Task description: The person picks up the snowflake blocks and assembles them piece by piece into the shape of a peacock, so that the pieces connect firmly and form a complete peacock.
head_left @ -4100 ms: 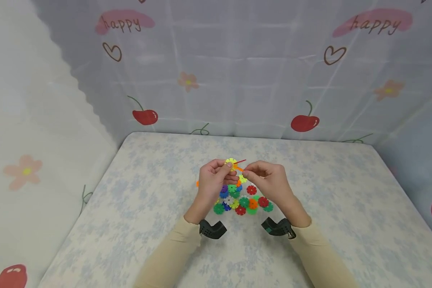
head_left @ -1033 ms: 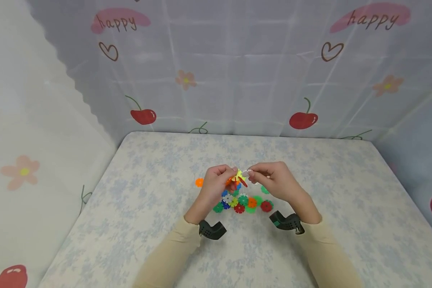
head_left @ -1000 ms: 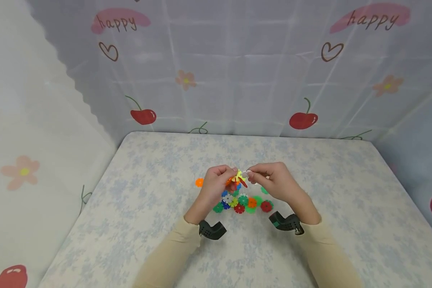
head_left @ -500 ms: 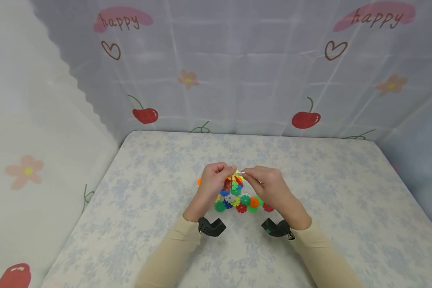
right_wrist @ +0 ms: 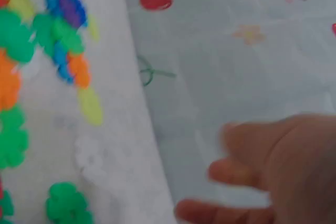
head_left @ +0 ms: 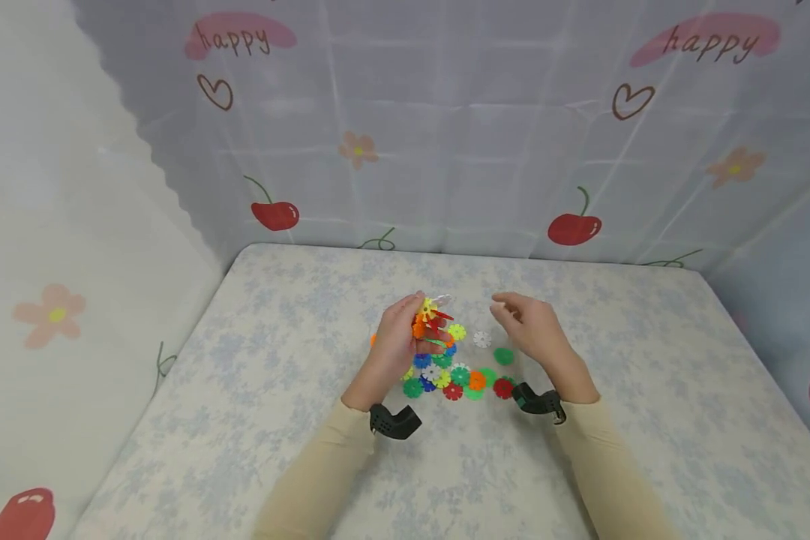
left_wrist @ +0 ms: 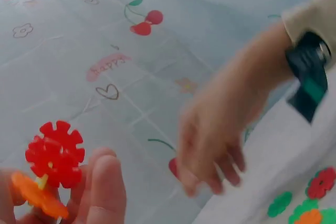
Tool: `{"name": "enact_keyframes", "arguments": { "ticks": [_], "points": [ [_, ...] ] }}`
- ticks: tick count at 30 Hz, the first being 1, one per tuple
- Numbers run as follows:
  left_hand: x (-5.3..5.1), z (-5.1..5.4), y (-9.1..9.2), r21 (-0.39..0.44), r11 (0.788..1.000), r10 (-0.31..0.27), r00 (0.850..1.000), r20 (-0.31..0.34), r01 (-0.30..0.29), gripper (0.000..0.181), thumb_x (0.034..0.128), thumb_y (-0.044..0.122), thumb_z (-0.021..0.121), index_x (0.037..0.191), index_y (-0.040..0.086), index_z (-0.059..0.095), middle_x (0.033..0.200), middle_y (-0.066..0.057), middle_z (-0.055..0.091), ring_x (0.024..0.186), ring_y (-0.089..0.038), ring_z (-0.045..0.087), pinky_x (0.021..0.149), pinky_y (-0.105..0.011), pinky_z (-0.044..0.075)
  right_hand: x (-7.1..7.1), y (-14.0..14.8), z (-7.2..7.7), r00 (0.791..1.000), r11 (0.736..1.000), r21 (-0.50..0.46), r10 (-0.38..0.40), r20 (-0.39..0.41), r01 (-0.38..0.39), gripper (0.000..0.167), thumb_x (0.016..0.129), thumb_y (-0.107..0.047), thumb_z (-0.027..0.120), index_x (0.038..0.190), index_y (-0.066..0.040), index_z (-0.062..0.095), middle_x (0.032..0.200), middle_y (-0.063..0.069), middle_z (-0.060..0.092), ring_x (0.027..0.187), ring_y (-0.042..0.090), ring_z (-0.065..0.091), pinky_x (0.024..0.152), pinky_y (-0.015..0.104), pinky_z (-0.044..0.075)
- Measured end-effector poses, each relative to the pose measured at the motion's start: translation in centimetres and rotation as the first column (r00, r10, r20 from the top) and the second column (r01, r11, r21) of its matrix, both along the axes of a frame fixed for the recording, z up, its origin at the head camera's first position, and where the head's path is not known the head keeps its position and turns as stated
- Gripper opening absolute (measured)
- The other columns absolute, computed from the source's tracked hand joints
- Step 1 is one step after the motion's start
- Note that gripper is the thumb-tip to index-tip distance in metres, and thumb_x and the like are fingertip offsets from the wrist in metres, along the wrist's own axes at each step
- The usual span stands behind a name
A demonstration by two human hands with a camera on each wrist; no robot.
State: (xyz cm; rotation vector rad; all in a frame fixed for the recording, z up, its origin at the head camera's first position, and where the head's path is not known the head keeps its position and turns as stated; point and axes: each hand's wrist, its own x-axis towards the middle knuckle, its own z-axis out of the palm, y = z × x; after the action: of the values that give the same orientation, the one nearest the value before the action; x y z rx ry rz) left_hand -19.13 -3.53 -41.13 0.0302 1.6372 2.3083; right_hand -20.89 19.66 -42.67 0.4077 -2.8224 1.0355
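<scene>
My left hand (head_left: 393,341) pinches a small cluster of interlocking snowflake discs above the pile. A yellow disc (head_left: 427,308) sits in its middle, with red discs (left_wrist: 56,153), an orange disc (left_wrist: 39,195) and a whitish disc (head_left: 442,299) joined around it. Part of the cluster is hidden by the fingers. To the right, apart from the cluster, my right hand (head_left: 536,328) hovers over the table with loosely bent fingers and nothing in them. It looks blurred in both wrist views. Nearest below it lie a white disc (head_left: 482,340) and a green disc (head_left: 504,356).
Loose discs of several colours lie in a pile under my hands, among them a blue disc (head_left: 422,361), an orange disc (head_left: 476,381) and a red disc (head_left: 504,388). The patterned tabletop (head_left: 297,322) ends at a printed curtain (head_left: 439,150) behind.
Earlier the right hand held a whitish disc against the cluster; now that disc sits on the cluster. The right hand has let go and moved right. The left hand has turned the cluster slightly.
</scene>
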Motion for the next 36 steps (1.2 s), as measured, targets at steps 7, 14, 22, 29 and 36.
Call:
{"name": "enact_keyframes", "arguments": {
  "ticks": [7, 14, 22, 29, 36],
  "points": [
    [0.2, -0.5, 0.8, 0.062, 0.998, -0.005, 0.998, 0.066, 0.001, 0.014, 0.1047, 0.023, 0.033, 0.102, 0.012, 0.042, 0.074, -0.001, 0.056, 0.046, -0.011, 0.043, 0.046, -0.020, 0.036, -1.6, 0.2, -4.0, 0.950, 0.967, 0.256, -0.064, 0.305, -0.017, 0.047, 0.092, -0.026, 0.075, 0.133, -0.004, 0.067, 0.079, 0.010, 0.064, 0.067, 0.019, 0.053, 0.061, 0.029, 0.043],
    [0.4, -0.3, 0.8, -0.024, 1.000, -0.019, 0.996, -0.089, 0.017, 0.021, 0.1024, 0.015, 0.045, 0.082, 0.014, 0.046, 0.065, 0.001, 0.047, 0.043, -0.012, 0.038, 0.043, -0.021, 0.031, -1.5, -0.1, -4.3, 0.956, 0.982, 0.185, -0.034, 0.293, -0.022, 0.023, 0.091, -0.018, 0.075, 0.107, -0.002, 0.068, 0.079, 0.008, 0.061, 0.065, 0.019, 0.051, 0.060, 0.029, 0.043],
    [0.5, -0.3, 0.6, -0.139, 0.990, -0.033, 0.985, -0.169, 0.009, 0.023, 0.1032, 0.016, 0.046, 0.082, 0.010, 0.051, 0.062, 0.002, 0.037, 0.040, -0.012, 0.029, 0.044, -0.026, 0.025, -1.8, 0.8, -4.6, 0.927, 0.991, 0.123, 0.007, 0.375, -0.057, 0.020, 0.091, -0.020, 0.075, 0.096, -0.005, 0.062, 0.071, 0.003, 0.049, 0.061, 0.018, 0.046, 0.057, 0.029, 0.039],
    [0.8, -0.4, 0.5, -0.237, 0.971, -0.068, 0.973, -0.222, 0.014, 0.026, 0.1037, 0.016, 0.044, 0.080, 0.007, 0.049, 0.054, 0.002, 0.034, 0.038, -0.015, 0.032, 0.042, -0.024, 0.030, -0.1, 0.8, -0.8, 0.962, 0.973, -0.139, 0.206, 0.181, -0.182, 0.014, 0.101, -0.012, 0.063, 0.093, 0.000, 0.068, 0.067, 0.004, 0.059, 0.059, 0.014, 0.053, 0.059, 0.026, 0.046],
    [0.9, 0.5, 0.4, -0.304, 0.953, -0.090, 0.959, -0.268, 0.004, 0.027, 0.1018, 0.014, 0.048, 0.078, 0.003, 0.054, 0.052, 0.002, 0.036, 0.038, -0.015, 0.031, 0.041, -0.024, 0.029, 3.2, -1.5, 3.7, 0.922, 0.926, -0.133, 0.322, -0.215, -0.354, 0.014, 0.093, -0.001, 0.069, 0.105, -0.001, 0.077, 0.086, 0.009, 0.076, 0.071, 0.015, 0.068, 0.061, 0.024, 0.055]
  ]
}}
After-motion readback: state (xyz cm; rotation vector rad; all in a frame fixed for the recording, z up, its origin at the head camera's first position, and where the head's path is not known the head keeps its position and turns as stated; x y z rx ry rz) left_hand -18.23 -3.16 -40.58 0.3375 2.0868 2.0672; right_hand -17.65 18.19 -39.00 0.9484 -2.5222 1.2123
